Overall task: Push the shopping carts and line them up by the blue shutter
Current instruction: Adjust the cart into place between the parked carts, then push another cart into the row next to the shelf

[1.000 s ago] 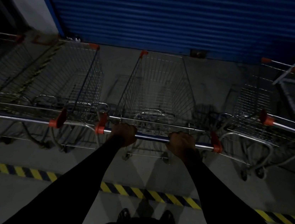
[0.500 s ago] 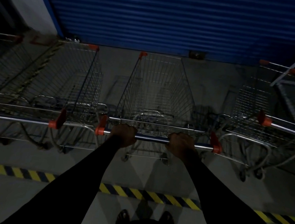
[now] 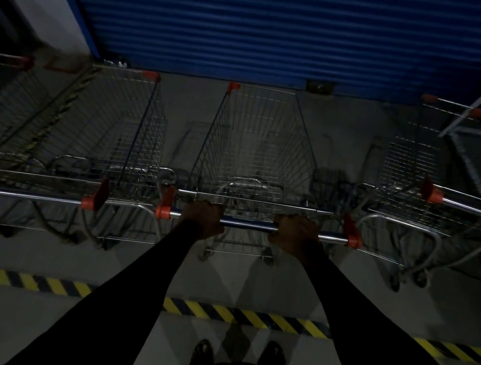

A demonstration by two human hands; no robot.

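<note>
Head view: the middle shopping cart (image 3: 256, 142) lies straight ahead of the person, and its handle bar (image 3: 247, 224) runs left to right across the view, roughly parallel to the foot of the blue shutter (image 3: 252, 23). The left hand (image 3: 202, 218) is curled round the bar near its left red end cap, and the right hand (image 3: 295, 234) is curled round it right of centre. Both are closed tight on the bar, with the arms reaching forward almost straight. Neither hand is clearly nearer the cart; they sit about level on the bar.

The cart's long axis runs from the handle away toward the shutter, nose first and roughly square to it. A strip of bare floor shows between the nose and the shutter's base. The left cart (image 3: 113, 124) stands just beside it, pointing the same way, with its handle and nose about level with the held one. The right cart (image 3: 410, 173) stands farther off and looks turned at a slight angle. The striped floor line (image 3: 217, 311) crosses behind the cart, under the forearms.

Judging from this, any further push goes straight along the cart's long axis, and little travel is left.
</note>
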